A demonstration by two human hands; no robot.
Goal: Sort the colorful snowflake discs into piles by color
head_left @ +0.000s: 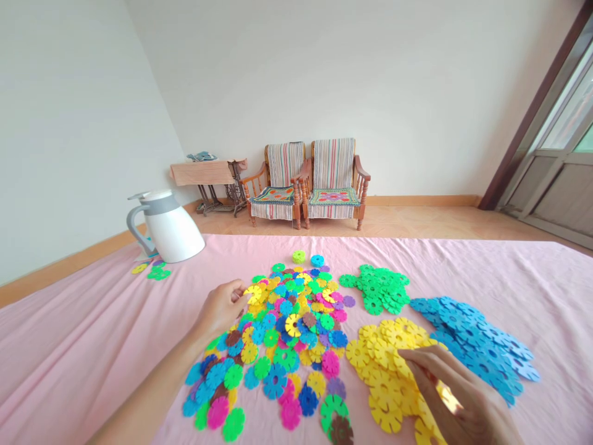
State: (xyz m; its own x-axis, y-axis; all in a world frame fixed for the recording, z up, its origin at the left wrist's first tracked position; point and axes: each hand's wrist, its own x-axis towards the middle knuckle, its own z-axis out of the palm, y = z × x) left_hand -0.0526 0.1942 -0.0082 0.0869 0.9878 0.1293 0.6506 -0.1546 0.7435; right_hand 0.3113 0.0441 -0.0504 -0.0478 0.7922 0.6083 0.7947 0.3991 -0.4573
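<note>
My left hand (226, 304) is at the left edge of a mixed pile of notched plastic flower discs (271, 337) in several colours. Its fingers pinch a yellow flower disc (253, 293). My right hand (467, 392) hovers low over a heap of yellow flower discs (382, 364). Its fingertips are drawn together against the heap, and what they hold, if anything, cannot be made out. Beside that hand spreads a heap of blue flower discs (477, 340). Green flower discs (380, 287) form another heap behind the yellow one.
Two small stacks, lime (299, 256) and blue (317, 261), stand behind the mixed pile. A white and grey jug (173, 228) is at the back left, with a few discs (159, 272) by its base. The pink cloth (92, 334) has folds. Wooden armchairs (333, 170) stand beyond.
</note>
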